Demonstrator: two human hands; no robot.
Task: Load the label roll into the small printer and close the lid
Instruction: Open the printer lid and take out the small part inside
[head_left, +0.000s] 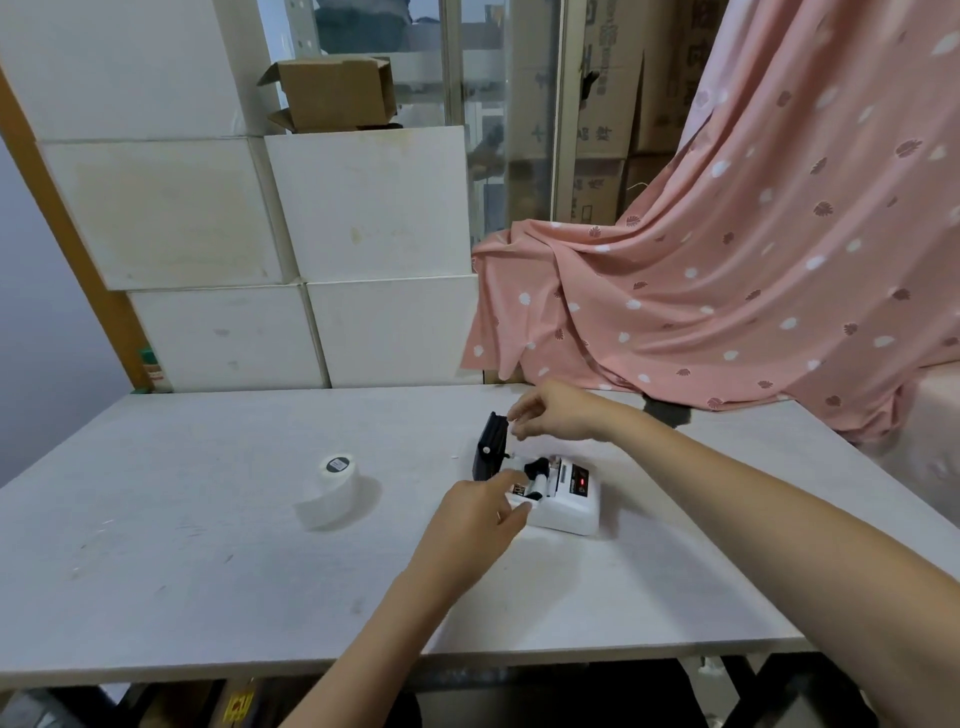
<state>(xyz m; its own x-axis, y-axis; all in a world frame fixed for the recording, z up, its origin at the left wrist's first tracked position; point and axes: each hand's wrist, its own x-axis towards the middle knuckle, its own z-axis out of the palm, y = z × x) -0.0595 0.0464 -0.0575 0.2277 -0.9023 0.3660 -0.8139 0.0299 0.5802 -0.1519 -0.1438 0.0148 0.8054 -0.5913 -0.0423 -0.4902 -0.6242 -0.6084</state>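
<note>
The small white printer (569, 501) sits on the table right of centre, and its black lid (490, 448) stands open and upright at its left end. A white label roll (332, 491) lies apart on the table, well to the left. My left hand (475, 519) rests against the printer's near-left corner, with the index finger stretched over the open compartment. My right hand (553, 413) hovers just right of the lid's top edge. Its fingers are loosely curled, with the fingertips right at that edge, and nothing is held.
The white table (208, 597) has its front edge close to me. White foam boxes (363, 208) are stacked along the back. A pink patterned cloth (727, 291) drapes down onto the table's far right. A cardboard box (332, 93) sits on top of the stack.
</note>
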